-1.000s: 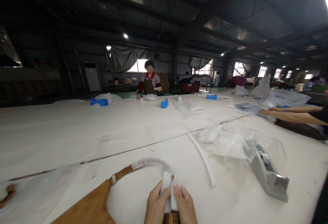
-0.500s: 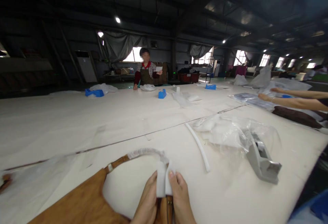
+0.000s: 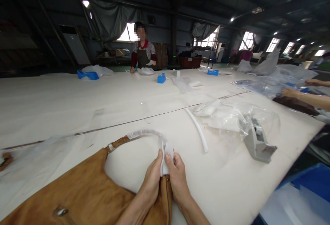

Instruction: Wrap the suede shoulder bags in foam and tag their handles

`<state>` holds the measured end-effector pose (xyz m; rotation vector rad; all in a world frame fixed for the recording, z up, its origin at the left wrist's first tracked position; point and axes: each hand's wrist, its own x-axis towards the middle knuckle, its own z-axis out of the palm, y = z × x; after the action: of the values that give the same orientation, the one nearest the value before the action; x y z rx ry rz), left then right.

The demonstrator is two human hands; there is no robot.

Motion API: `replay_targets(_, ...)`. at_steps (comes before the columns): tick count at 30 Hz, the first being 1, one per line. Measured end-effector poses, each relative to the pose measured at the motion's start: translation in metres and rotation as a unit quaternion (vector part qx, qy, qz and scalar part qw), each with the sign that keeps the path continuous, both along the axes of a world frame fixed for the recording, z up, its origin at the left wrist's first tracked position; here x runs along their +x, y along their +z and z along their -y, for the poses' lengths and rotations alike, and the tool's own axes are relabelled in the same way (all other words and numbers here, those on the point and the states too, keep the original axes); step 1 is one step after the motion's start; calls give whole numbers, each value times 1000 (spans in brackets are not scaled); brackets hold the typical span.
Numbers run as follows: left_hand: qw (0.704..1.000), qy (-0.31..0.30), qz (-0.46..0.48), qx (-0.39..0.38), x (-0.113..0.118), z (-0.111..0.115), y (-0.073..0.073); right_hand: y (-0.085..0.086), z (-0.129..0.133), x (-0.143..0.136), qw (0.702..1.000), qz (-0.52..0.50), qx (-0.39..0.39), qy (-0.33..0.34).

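A brown handbag [image 3: 85,187] lies on the white table, its strap arching away from me. Clear or white wrapping [image 3: 144,133] covers the far stretch of that strap. Around the strap's near right end is a folded piece of white foam sheet [image 3: 168,147]. My left hand [image 3: 152,177] presses the foam from the left, fingers closed. From the other side my right hand [image 3: 177,171] pinches it, thumb on top. The strap inside the foam is hidden. To the right of my hands lies a thin white foam strip [image 3: 198,130].
A grey tape dispenser [image 3: 259,146] stands at right beside crumpled clear plastic [image 3: 221,118]. Blue dispensers [image 3: 161,78] sit farther back. A co-worker [image 3: 143,51] stands across the table; another person's arms [image 3: 306,98] reach in at right. A blue container [image 3: 309,183] is below the table edge.
The view has tilted down, showing more of the handbag. My hands have closed the foam's two sides nearer together around the strap. The co-worker's arms at right have shifted rightward.
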<state>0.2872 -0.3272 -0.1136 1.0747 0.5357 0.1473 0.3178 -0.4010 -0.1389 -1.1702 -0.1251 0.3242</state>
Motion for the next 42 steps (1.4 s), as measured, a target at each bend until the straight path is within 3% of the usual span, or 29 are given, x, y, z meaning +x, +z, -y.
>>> replay_targets(9, 995, -11, 60, 85, -4, 6, 0, 0, 0, -1, 980, 93, -168, -53)
replay_targets(13, 992, -26, 76, 94, -3, 6, 3, -1, 3, -3, 972, 106, -203, -59)
replay_targets(17, 992, -34, 83, 85, -1, 7, 4, -3, 2, -2, 973, 119, -190, -59)
replay_targets(22, 994, 3, 90, 60, 1, 6, 3, 3, 4, -2, 981, 107, -155, -48)
replay_targets(28, 998, -12, 65, 22, 0, 3, 5, 16, 21, 0, 994, 56, -49, 85)
replay_targets(35, 994, -35, 68, 75, 1, 8, 3, 8, 19, -3, 978, 114, -173, 27)
replay_targets(40, 991, -6, 68, 114, 4, 7, -2, 19, 46, 6, 940, 174, -278, 93)
replay_targets(42, 991, 8, 57, 117, 5, 7, -3, 27, 62, 17, 937, 168, -293, 87)
